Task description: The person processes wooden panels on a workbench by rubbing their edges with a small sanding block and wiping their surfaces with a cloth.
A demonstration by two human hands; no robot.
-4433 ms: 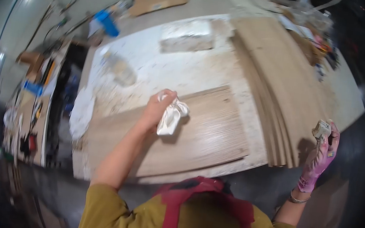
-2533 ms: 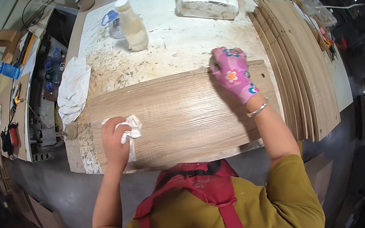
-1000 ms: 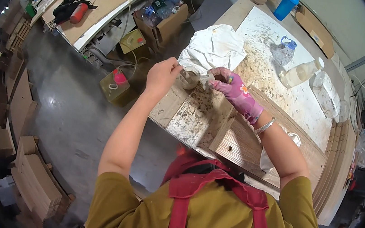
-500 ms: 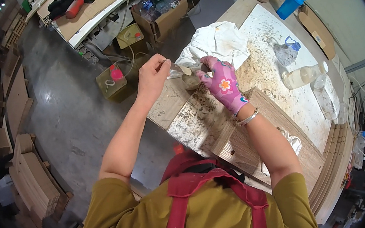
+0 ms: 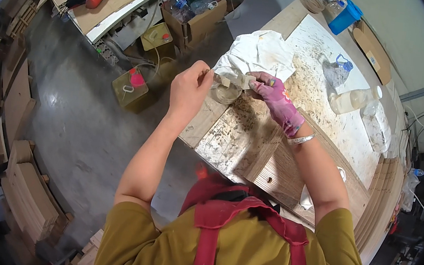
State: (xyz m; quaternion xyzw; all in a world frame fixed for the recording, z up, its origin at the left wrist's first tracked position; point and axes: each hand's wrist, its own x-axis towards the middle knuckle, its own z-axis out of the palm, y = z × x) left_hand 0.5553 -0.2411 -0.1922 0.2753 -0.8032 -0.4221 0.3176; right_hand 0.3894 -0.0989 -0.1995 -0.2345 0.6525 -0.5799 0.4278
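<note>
My bare left hand [image 5: 192,87] is closed in a pinch on a small flat tool with a pale tip [image 5: 224,81], perhaps a putty knife; most of it is hidden by the fingers. The tip lies over a small clear cup [image 5: 225,95] at the workbench edge. On the cup's other side, my right hand [image 5: 278,98], in a pink flowered glove, pinches a small pale flat piece [image 5: 248,82] I cannot name. A crumpled white cloth [image 5: 259,51] lies just beyond both hands.
A wood-grain panel assembly [image 5: 314,161] lies near my right forearm. Farther right are a bottle of cloudy liquid [image 5: 354,100], a clear jug with a blue handle [image 5: 337,72] and a blue pitcher [image 5: 345,17]. Yellowish canisters [image 5: 131,91] stand on the floor at left.
My right hand has drawn back to the right from the cup and now pinches a pale piece. My left hand has shifted slightly right. The view has moved a little.
</note>
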